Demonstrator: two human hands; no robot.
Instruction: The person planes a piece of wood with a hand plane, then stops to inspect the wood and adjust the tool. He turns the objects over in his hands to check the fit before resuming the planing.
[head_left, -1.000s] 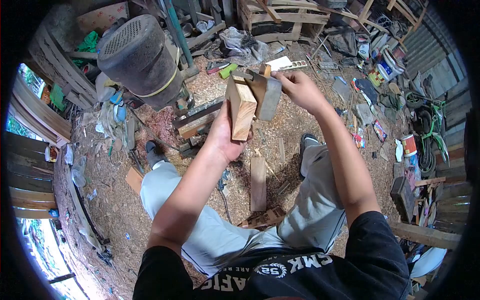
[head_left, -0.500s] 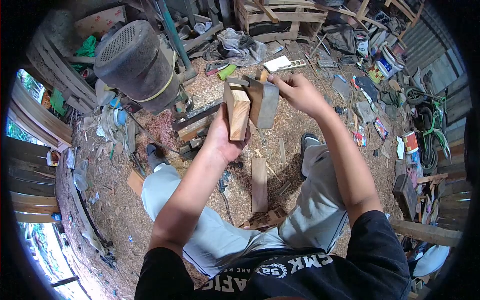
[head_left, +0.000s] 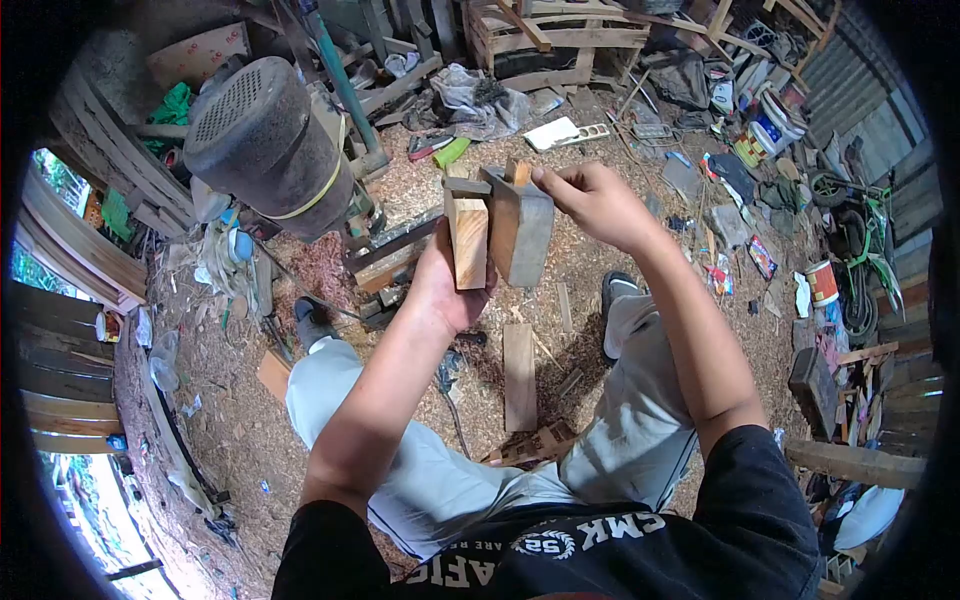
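My left hand [head_left: 455, 285] wraps around a pale wooden block [head_left: 471, 245], held upright with its grained end facing me. Beside it on the right is a wider wooden block [head_left: 518, 235] with a grey face and a brown side. A small light wood piece [head_left: 517, 171] sticks up at its top, and a dark flat bar [head_left: 467, 186] reaches from there across the top of the pale block. My right hand [head_left: 595, 205] is closed in a pinch at the upper right corner of the grey-faced block, by the small wood piece. Its curled fingers are partly hidden.
Below my hands, a flat board [head_left: 519, 378] lies on the shavings-covered floor between my legs. A dark-edged wooden piece [head_left: 390, 260] stands ahead to the left. Behind it is a large rusty cylinder [head_left: 265, 140]. A white power strip [head_left: 565, 134] lies farther off.
The grey-faced block has turned and dropped slightly, showing more of its brown side. The pale block has tilted a little. My right hand has moved slightly down with the grey-faced block.
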